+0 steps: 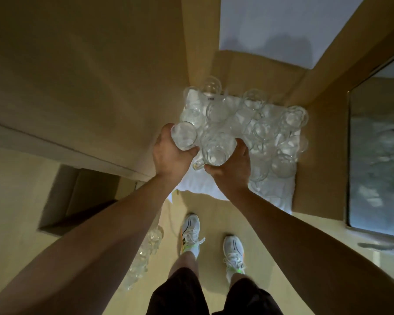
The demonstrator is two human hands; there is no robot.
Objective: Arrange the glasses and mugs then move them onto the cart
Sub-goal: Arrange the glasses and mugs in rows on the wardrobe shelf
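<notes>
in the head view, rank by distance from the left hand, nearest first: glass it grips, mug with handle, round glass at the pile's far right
From the left hand:
1. Glass it grips, in that hand.
2. Mug with handle, just right, gripped by the right hand.
3. Round glass, pile's far right edge.

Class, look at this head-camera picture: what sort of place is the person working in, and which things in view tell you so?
Probably an indoor room, perhaps a home or a storeroom: pale wooden floor, tan wooden cabinet panels, and clear glasses crowded on a white cloth, with each hand holding one.
</notes>
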